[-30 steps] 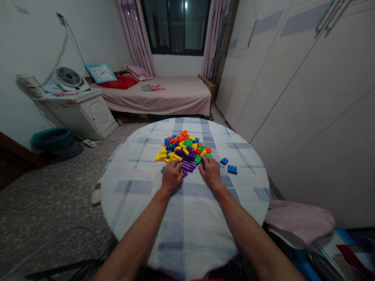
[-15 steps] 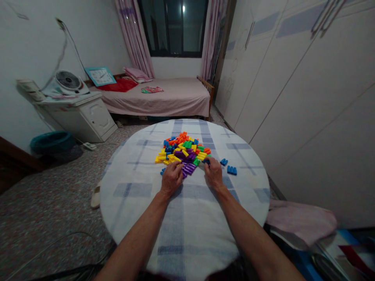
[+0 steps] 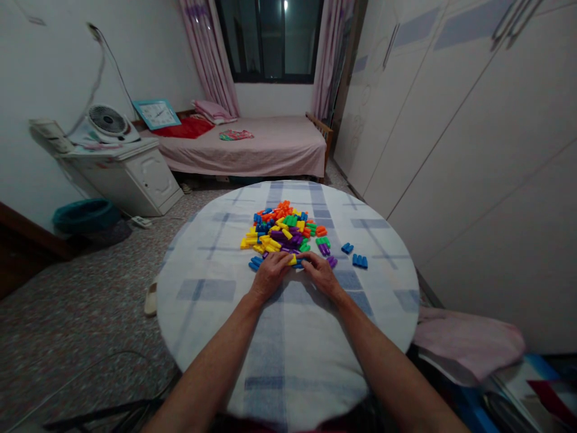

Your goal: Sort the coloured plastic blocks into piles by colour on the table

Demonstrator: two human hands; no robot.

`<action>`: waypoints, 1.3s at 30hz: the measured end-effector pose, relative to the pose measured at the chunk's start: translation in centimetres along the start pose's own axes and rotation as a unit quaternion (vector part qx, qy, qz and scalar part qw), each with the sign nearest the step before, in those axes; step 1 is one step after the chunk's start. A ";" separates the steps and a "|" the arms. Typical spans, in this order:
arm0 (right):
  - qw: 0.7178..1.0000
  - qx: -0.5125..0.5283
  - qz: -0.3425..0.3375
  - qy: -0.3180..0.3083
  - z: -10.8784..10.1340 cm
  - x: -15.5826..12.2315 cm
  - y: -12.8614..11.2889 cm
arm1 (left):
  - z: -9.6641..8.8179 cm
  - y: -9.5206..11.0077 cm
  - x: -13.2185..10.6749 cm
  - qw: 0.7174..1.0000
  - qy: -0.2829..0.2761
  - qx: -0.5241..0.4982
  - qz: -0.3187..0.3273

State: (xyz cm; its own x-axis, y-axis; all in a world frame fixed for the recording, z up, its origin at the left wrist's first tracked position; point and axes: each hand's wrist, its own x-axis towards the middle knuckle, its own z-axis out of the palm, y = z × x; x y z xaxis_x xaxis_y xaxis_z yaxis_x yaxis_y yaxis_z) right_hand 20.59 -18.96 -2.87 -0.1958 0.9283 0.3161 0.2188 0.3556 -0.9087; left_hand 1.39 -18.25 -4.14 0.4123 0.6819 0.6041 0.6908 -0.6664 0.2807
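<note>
A heap of small plastic blocks (image 3: pixel 283 231) in orange, yellow, blue, green and purple lies on a round table under a white and blue checked cloth (image 3: pixel 288 337). My left hand (image 3: pixel 269 275) and my right hand (image 3: pixel 319 270) meet at the heap's near edge, fingers curled round a few yellow, purple and blue pieces (image 3: pixel 294 260) held between them. Loose blue blocks (image 3: pixel 359 260) lie to the right of my right hand, a green and purple pair (image 3: pixel 323 245) just beyond it, and blue ones (image 3: pixel 255 263) sit left of my left hand.
A white wardrobe wall (image 3: pixel 473 138) runs along the right. A pink bed (image 3: pixel 252 150) stands beyond the table under a dark window. A white cabinet with a fan (image 3: pixel 108 120) is at the left, near a teal basin (image 3: pixel 83 215). Pink cloth (image 3: pixel 469 343) lies at lower right.
Both hands have drawn together toward the middle at the heap's near edge. The right hand moved left, leaving green and purple blocks uncovered where it was.
</note>
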 end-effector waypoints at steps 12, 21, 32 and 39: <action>0.871 -0.307 -0.018 0.384 -8.9 0.3 2.5 | -0.9 -1.8 -0.3 0.972 0.146 0.102 -0.153; 0.839 -0.453 0.154 0.260 -9.6 -0.6 4.3 | -1.1 -1.3 -0.5 0.981 0.112 0.080 -0.134; 0.828 -0.472 0.157 0.260 -9.2 -0.6 4.3 | -0.6 1.7 0.0 0.993 -0.080 0.090 0.015; 0.825 -0.480 0.159 0.253 -9.2 -0.6 4.5 | -0.5 1.2 0.0 0.994 -0.091 0.044 0.041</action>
State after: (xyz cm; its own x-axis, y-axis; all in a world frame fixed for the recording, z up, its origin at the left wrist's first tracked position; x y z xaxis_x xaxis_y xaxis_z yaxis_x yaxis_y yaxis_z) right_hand 30.45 -16.94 -4.62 0.3882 0.8318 0.3968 0.8857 -0.2178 -0.4100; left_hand 1.93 -19.20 -3.43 0.5642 0.6755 0.4747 0.6967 -0.6980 0.1653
